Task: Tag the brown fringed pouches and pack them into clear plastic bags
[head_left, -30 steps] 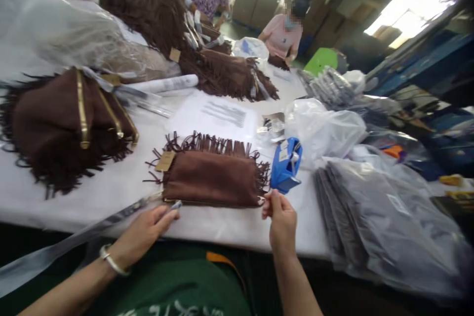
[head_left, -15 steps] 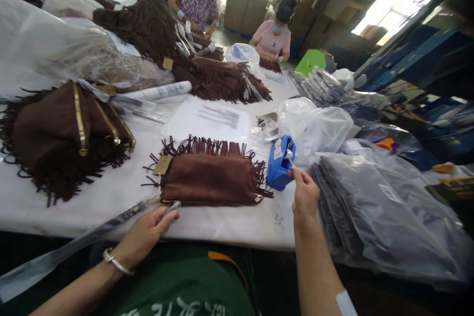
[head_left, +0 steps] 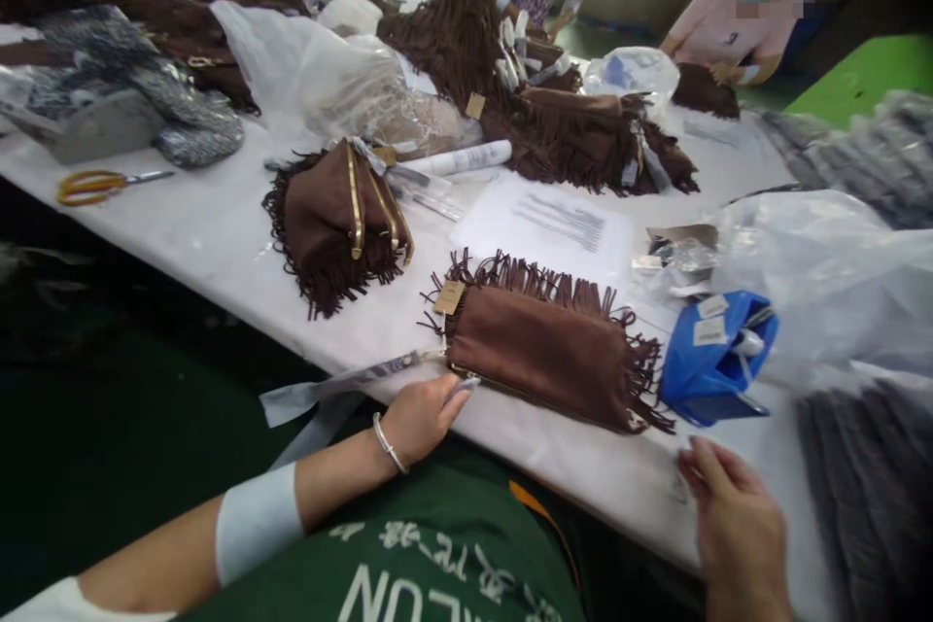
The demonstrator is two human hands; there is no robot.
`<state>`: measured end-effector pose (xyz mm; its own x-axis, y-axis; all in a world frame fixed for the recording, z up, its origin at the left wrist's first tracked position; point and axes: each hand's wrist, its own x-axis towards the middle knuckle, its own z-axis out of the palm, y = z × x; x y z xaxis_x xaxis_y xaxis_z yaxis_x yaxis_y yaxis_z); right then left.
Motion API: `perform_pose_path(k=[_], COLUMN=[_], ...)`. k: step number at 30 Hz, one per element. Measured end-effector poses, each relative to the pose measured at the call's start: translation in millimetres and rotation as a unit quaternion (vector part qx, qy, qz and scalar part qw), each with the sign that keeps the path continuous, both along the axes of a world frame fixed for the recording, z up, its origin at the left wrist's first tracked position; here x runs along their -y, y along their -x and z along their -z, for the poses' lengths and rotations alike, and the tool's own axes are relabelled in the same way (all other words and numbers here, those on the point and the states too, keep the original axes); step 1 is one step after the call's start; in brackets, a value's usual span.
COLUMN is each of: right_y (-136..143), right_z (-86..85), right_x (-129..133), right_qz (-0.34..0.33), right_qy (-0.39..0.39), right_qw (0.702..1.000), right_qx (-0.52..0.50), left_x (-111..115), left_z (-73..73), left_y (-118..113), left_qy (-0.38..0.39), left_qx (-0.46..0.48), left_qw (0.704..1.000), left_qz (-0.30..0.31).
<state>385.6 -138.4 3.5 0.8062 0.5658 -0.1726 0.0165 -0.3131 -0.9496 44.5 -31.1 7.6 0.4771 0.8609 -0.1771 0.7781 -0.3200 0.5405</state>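
Observation:
A brown fringed pouch (head_left: 539,345) lies flat on the table, its zipper edge toward me and a tan tag (head_left: 449,297) at its left corner. My left hand (head_left: 419,420) is closed at that zipper edge, pinching a small grey wrapped strip (head_left: 464,386). From the same corner a plastic-wrapped strap (head_left: 350,379) runs left over the table edge. My right hand (head_left: 736,510) is off the pouch's lower right corner, thumb and fingers pinched together; anything between them is too small to make out. Beyond it stands a blue tape dispenser (head_left: 689,374).
Left of the pouch sits another brown fringed bag (head_left: 317,214) with gold zippers. Orange-handled scissors (head_left: 94,185) lie far left. A printed sheet (head_left: 546,224) and clear plastic bags (head_left: 809,262) are behind; grey packed goods (head_left: 867,496) are at right. Co-workers stand across the table.
My view has swung left. My right hand has come away from the tape dispenser toward me. My left hand still pinches the grey strip beside the pouch.

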Motion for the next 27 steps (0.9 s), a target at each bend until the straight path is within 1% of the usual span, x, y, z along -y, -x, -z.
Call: perform_pose_path(k=[1,2,3,4,6,7,9,11,14,17,20,22,24,27], right_y=[28,59,90,119,162,176,188,189,188,193,200,202,202,199], right_z=[-3.0,-5.4,-7.0,-7.6,-6.7,-5.5,-2.7,-0.9,-0.9,-1.2,0.1,1.2,1.9,1.5], right_x=[-5,-11,-19,-28,-45,-53,-63,-68,-69,-71,-73,-74,-75,-74], right_qz=[-0.081,-0.188,-0.282,-0.339,-0.391,-0.4,-0.407,-0.403,-0.383,-0.35,-0.327,-0.327,-0.327,-0.326], right_qy=[-0.012,0.005,0.029,0.041,0.047,0.044,0.038,0.039,0.066,0.088,0.102,0.105,0.105,0.106], right_qw=[0.992,0.967,0.931,0.9,0.863,0.856,0.857,0.866,0.879,0.9,0.919,0.925,0.928,0.924], right_qx=[-0.095,-0.174,-0.23,-0.27,-0.318,-0.323,-0.314,-0.295,-0.277,-0.245,-0.192,-0.161,-0.142,-0.17], left_x=[1,3,3,4,4,5,5,6,6,6,7,8,9,9], left_z=[1.2,2.6,3.9,5.3,7.9,9.2,11.7,13.5,14.0,13.2,13.0,13.1,12.4,9.3], left_y=[0,0,-1,-1,-1,0,0,1,1,2,2,3,3,3], left_qy=[-0.021,-0.041,-0.061,-0.082,-0.117,-0.132,-0.154,-0.169,-0.175,-0.163,-0.133,-0.111,-0.097,-0.099], left_qx=[-0.014,-0.026,-0.036,-0.045,-0.06,-0.065,-0.069,-0.067,-0.054,-0.015,0.032,0.043,0.034,0.023], left_qw=[1.0,0.999,0.997,0.995,0.99,0.988,0.984,0.981,0.981,0.984,0.989,0.991,0.993,0.992], left_qz=[0.012,0.023,0.031,0.035,0.044,0.05,0.063,0.069,0.07,0.073,0.061,0.056,0.062,0.08])
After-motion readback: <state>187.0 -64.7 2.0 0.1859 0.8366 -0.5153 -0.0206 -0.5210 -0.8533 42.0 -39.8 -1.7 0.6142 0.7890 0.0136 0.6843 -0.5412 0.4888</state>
